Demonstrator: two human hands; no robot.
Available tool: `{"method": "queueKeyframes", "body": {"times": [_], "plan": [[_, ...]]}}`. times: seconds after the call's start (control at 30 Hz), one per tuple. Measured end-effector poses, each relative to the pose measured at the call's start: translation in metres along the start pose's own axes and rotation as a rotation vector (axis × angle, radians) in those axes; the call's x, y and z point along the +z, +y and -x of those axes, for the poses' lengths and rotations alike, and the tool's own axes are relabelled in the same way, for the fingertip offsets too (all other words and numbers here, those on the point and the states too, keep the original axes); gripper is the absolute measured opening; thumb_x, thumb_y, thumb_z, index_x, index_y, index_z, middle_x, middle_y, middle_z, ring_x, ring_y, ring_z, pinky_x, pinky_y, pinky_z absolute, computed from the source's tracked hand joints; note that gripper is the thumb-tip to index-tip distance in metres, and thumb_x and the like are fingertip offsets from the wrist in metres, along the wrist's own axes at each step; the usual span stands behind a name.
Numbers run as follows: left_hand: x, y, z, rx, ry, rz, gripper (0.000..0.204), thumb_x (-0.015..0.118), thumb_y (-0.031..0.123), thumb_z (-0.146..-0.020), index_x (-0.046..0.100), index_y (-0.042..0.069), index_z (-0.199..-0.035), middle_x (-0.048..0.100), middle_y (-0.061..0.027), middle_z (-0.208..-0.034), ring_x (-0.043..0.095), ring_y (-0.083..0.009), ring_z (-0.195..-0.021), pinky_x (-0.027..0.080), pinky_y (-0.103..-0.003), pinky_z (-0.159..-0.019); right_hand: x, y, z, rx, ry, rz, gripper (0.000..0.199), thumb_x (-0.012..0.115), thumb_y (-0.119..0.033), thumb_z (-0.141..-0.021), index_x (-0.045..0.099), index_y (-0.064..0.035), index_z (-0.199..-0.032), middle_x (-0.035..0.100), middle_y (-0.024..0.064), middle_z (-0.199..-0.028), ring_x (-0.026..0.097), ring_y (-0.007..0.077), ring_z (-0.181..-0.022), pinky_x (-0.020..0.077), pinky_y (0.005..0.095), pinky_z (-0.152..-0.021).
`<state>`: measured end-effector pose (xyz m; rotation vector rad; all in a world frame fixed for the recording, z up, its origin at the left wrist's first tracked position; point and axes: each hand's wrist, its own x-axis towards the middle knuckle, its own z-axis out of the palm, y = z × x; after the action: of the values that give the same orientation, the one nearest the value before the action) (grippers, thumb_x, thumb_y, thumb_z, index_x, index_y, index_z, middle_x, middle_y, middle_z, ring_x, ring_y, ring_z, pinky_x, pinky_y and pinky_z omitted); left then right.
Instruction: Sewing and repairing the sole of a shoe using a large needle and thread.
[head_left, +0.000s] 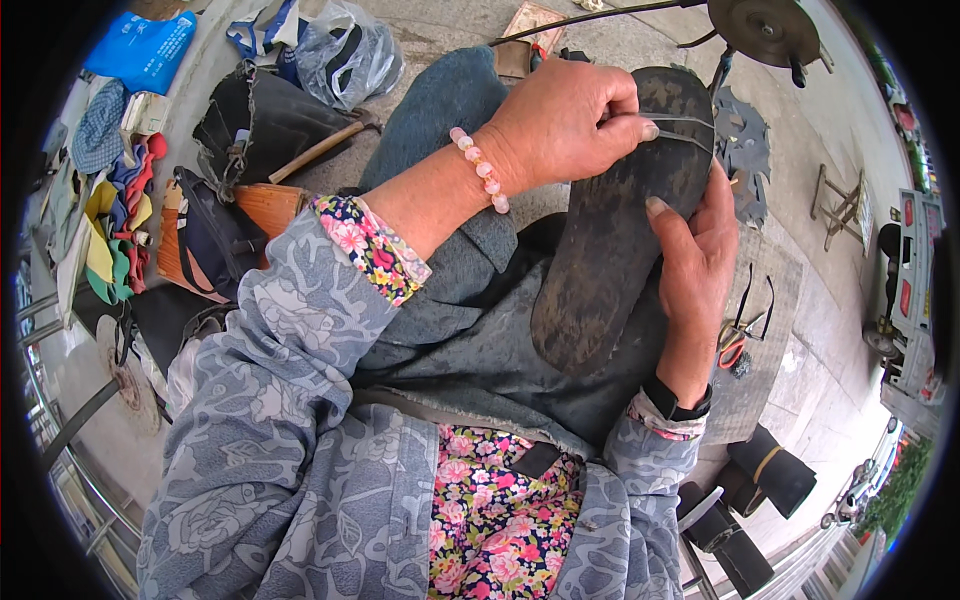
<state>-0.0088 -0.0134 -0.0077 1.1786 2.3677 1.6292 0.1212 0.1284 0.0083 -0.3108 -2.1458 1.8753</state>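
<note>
A dark, worn shoe sole (610, 260) is held slantwise above my lap, its scuffed underside facing up. My right hand (700, 250) grips its right edge, thumb lying on top and fingers behind, out of sight. Across the upper part of the sole runs a thin grey band (678, 118), looking doubled. My left hand (570, 125), with a pink bead bracelet at the wrist, pinches this band by the sole's left edge. Whether a shoe upper hangs beneath the sole cannot be seen.
A hammer (318, 150) leans by a wooden box (180, 245) on the left. Orange-handled scissors (732, 345) and eyeglasses (757, 305) lie on a board at right. Beyond the sole stands a metal machine wheel (765, 35). Rolled black sheets (770, 470) lie at lower right.
</note>
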Motion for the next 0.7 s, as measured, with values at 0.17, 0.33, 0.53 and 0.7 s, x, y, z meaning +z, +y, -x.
{"method": "queueKeyframes", "body": {"times": [0.17,0.33,0.53,0.7], "plan": [[0.004,-0.007,-0.001,-0.018,-0.007,0.028,0.021,0.073,0.018,-0.088,0.064,0.003,-0.078,0.057,-0.0006,-0.057,0.049,-0.0051,-0.05,0.037,-0.025,-0.047,0.001,0.002,0.0,0.027,0.008,-0.035,0.058,0.055,0.005,-0.084,0.043,0.0058,-0.14,0.061,0.0125,-0.123,0.058,0.0167,-0.112,0.0439,0.0295,-0.099],[-0.004,-0.001,-0.007,-0.054,-0.029,0.03,0.023,0.073,0.019,-0.089,0.063,0.002,-0.078,0.058,0.0,-0.057,0.048,-0.0035,-0.051,0.037,-0.025,-0.047,0.003,-0.002,-0.006,-0.003,-0.019,-0.083,0.057,0.054,0.006,-0.084,0.043,0.0056,-0.14,0.06,0.0122,-0.123,0.057,0.0165,-0.113,0.0428,0.0298,-0.1],[0.008,-0.007,-0.007,-0.063,-0.018,0.064,0.024,0.074,0.021,-0.088,0.065,0.001,-0.078,0.061,-0.0066,-0.06,0.054,-0.0101,-0.053,0.042,-0.029,-0.05,-0.002,0.001,-0.005,-0.051,-0.019,-0.077,0.057,0.053,0.006,-0.084,0.043,0.0053,-0.14,0.059,0.0118,-0.126,0.057,0.0165,-0.114,0.0424,0.0301,-0.101],[0.011,-0.009,-0.002,-0.027,0.01,0.027,0.025,0.073,0.023,-0.087,0.064,0.002,-0.079,0.064,-0.0124,-0.065,0.06,-0.0201,-0.055,0.046,-0.034,-0.054,-0.002,0.003,0.001,-0.009,-0.003,-0.089,0.059,0.053,0.007,-0.084,0.042,0.0054,-0.142,0.058,0.0121,-0.129,0.055,0.0174,-0.118,0.0417,0.0301,-0.102]]}}
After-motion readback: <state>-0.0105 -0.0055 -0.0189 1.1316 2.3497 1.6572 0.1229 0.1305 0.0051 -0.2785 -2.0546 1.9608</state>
